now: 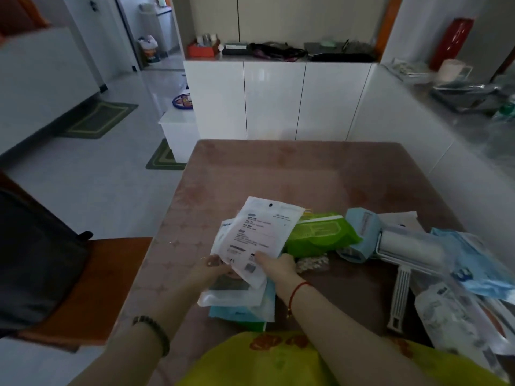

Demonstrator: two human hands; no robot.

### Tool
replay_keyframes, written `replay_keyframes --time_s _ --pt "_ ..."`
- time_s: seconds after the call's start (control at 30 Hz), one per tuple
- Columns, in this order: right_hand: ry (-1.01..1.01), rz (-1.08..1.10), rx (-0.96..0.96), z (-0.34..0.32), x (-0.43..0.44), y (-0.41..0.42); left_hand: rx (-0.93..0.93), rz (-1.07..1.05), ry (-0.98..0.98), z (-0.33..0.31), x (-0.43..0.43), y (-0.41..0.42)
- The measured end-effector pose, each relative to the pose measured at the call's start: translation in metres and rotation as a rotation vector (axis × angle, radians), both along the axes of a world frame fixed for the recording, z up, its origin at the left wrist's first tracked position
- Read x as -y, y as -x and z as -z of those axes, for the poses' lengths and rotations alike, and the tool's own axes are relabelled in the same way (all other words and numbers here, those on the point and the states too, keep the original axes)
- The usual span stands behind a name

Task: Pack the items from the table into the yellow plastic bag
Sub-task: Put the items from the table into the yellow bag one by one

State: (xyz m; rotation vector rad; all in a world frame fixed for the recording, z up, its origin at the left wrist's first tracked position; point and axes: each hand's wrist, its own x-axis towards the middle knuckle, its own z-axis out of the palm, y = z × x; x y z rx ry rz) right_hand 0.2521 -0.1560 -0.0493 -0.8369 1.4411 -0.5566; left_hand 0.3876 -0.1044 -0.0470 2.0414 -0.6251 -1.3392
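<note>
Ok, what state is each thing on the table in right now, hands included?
White flat printed packet, held up by its near end, tilted.
Left grip, holds that packet.
Right grip, pinches that packet, thumb on top.
Green wet-wipe pack, lying flat, flap closed.
White lint roller, lying on its side.
Yellow plastic bag, lying nearest the camera, mouth not visible.

**Home, dining/living area**

Domestic interior. Dining table with brownish patterned cover, orange-seated chair beside it. Glossy white cabinets behind, cluttered niche shelf above them holding an orange box. Pale tiled floor, green door mats, open doorway to another room. Side counter piled with household clutter.
</note>
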Motion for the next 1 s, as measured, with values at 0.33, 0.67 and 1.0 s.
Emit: replay_keyframes --time_s 0.33,0.67,1.0 --pt "0.519 -0.151 0.096 -0.067 -0.03 0.04 -0.161 -0.015 0.209 -0.055 -0.033 -0.001" --pt "0.697 -0.064 0.445 -0.195 -0.087 0.104 -0.234 0.153 0.814 -0.175 -0.074 0.052" --pt "0.914 0.046 0.447 -0.227 -0.176 0.197 0.381 1.017 0.532 -0.149 -0.15 0.077"
